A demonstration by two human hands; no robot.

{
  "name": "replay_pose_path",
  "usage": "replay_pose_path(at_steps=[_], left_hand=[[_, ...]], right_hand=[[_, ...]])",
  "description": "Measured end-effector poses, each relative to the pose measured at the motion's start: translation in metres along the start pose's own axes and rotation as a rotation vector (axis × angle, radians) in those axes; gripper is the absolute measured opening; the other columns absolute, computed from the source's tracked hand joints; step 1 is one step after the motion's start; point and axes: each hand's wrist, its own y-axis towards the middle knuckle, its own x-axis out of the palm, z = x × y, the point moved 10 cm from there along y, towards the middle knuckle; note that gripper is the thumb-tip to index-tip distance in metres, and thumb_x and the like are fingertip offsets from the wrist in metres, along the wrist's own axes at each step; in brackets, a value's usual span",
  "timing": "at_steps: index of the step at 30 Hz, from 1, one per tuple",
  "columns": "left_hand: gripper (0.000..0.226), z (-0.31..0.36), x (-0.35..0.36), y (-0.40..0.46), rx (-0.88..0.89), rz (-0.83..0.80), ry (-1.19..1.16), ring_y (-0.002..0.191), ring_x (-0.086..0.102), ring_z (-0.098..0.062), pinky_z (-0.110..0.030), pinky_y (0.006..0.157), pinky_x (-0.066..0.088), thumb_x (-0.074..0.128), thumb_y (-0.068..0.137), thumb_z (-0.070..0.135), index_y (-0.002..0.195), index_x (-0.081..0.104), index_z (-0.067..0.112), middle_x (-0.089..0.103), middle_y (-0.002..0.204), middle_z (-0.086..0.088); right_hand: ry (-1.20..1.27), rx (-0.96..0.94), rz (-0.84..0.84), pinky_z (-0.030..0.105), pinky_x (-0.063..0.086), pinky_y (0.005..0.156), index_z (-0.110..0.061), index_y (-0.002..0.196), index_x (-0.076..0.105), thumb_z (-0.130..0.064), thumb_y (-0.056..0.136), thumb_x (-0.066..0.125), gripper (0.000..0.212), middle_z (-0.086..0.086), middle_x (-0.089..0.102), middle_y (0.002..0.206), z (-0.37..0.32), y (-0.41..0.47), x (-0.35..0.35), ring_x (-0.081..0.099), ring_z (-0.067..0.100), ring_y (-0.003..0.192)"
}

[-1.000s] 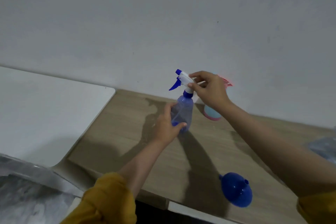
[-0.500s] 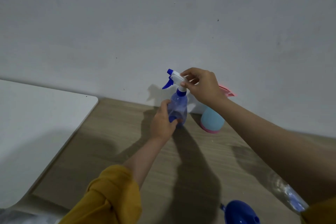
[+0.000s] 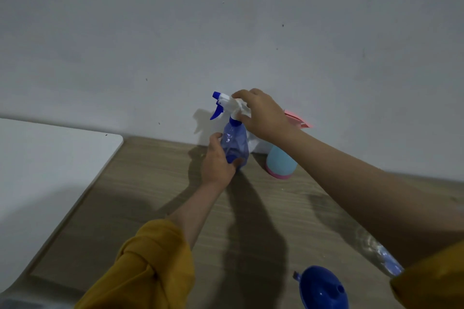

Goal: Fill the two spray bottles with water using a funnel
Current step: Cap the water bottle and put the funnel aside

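A translucent blue spray bottle stands on the wooden table close to the wall. My left hand grips its body from the left. My right hand holds its white trigger head, whose blue nozzle points left. Just behind my right wrist stands a light blue spray bottle with a pink base and a pink head, partly hidden by the arm. A blue funnel lies mouth down at the table's near edge. A clear plastic water bottle lies under my right forearm.
A white tabletop adjoins the wooden table on the left. A plain grey wall runs right behind the bottles. My mustard sleeves fill the lower corners.
The view has tilted, bringing the bottles lower and nearer. My right hand has shifted further over the white trigger head. My left hand keeps its grip on the blue bottle's body.
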Motion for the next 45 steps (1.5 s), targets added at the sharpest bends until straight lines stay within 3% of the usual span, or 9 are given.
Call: replay_pose_path(at_steps=[8,15,18,22,26,31,34,40,45], left_hand=[[0.08,0.038,-0.012,-0.037,0.067,0.084,-0.067,0.105,0.054,-0.022,-0.03,0.075,0.052,0.082,0.068,0.015,0.128,0.03,0.019,0.044,0.126,-0.004],[0.076,0.111,0.015,-0.11,0.185,0.005,-0.066,0.12,0.045,-0.024,-0.031,0.089,0.042,0.074,0.075,0.03,0.136,0.031,0.01,0.042,0.136,-0.01],[0.075,0.15,0.042,-0.144,0.248,-0.096,-0.165,0.113,0.049,-0.015,-0.028,0.093,0.043,0.07,0.079,0.031,0.139,0.028,0.014,0.04,0.138,-0.008],[0.078,0.22,0.08,-0.194,0.404,-0.214,-0.232,0.133,0.032,-0.014,-0.026,0.105,0.033,0.067,0.082,0.037,0.143,0.021,0.021,0.031,0.148,0.0],[0.08,0.292,0.105,-0.237,0.554,-0.202,-0.27,0.132,0.035,-0.014,-0.029,0.104,0.037,0.07,0.078,0.041,0.142,0.026,0.019,0.034,0.145,0.001],[0.085,0.336,0.122,-0.258,0.606,-0.042,-0.296,0.133,0.035,-0.019,-0.038,0.108,0.036,0.073,0.074,0.045,0.141,0.029,0.015,0.037,0.143,-0.005],[0.086,0.336,0.126,-0.258,0.542,0.034,-0.329,0.133,0.034,-0.013,-0.032,0.109,0.033,0.074,0.074,0.043,0.143,0.027,0.02,0.035,0.144,0.001],[0.08,0.336,0.13,-0.257,0.523,0.105,-0.341,0.126,0.04,-0.008,-0.015,0.103,0.031,0.072,0.074,0.041,0.139,0.032,0.02,0.038,0.136,0.008],[0.08,0.331,0.133,-0.259,0.51,0.116,-0.333,0.129,0.039,-0.011,-0.035,0.106,0.039,0.07,0.074,0.045,0.141,0.029,0.025,0.037,0.14,0.005]], right_hand=[[0.097,0.059,0.124,0.037,0.049,0.089,-0.012,0.131,0.053,-0.014,0.083,0.067,0.05,0.01,0.056,0.124,0.009,-0.09,-0.025,0.054,0.026,0.111],[0.099,0.179,0.249,0.026,0.046,0.073,-0.01,0.106,0.067,-0.015,0.08,0.071,0.027,0.006,0.065,0.1,0.057,-0.232,-0.062,0.063,0.021,0.09],[0.102,0.307,0.205,0.02,0.043,0.07,-0.011,0.1,0.069,-0.013,0.081,0.07,0.019,0.003,0.068,0.095,0.099,-0.304,-0.067,0.066,0.017,0.082],[0.003,0.421,0.102,0.031,0.052,0.063,-0.012,0.083,0.07,-0.014,0.08,0.073,0.004,0.0,0.064,0.077,0.163,-0.392,-0.077,0.065,0.019,0.069],[-0.1,0.607,0.01,0.03,0.045,0.067,-0.012,0.097,0.07,-0.019,0.082,0.068,0.016,0.006,0.064,0.092,0.237,-0.451,-0.095,0.066,0.026,0.083],[-0.102,0.701,-0.147,0.028,0.042,0.08,-0.018,0.133,0.051,-0.024,0.086,0.066,0.051,0.011,0.052,0.123,0.297,-0.47,-0.092,0.055,0.029,0.11],[-0.096,0.673,-0.284,0.039,0.048,0.094,-0.027,0.143,0.037,-0.032,0.085,0.065,0.065,0.009,0.045,0.131,0.312,-0.465,-0.075,0.049,0.029,0.117],[-0.127,0.531,-0.31,0.035,0.045,0.092,-0.018,0.122,0.063,-0.023,0.093,0.053,0.031,0.014,0.053,0.118,0.318,-0.446,-0.063,0.056,0.033,0.105],[0.297,0.522,0.001,0.013,0.046,0.065,-0.015,0.109,0.072,-0.019,0.092,0.06,0.021,0.002,0.072,0.096,0.311,-0.426,-0.115,0.063,0.013,0.077]])
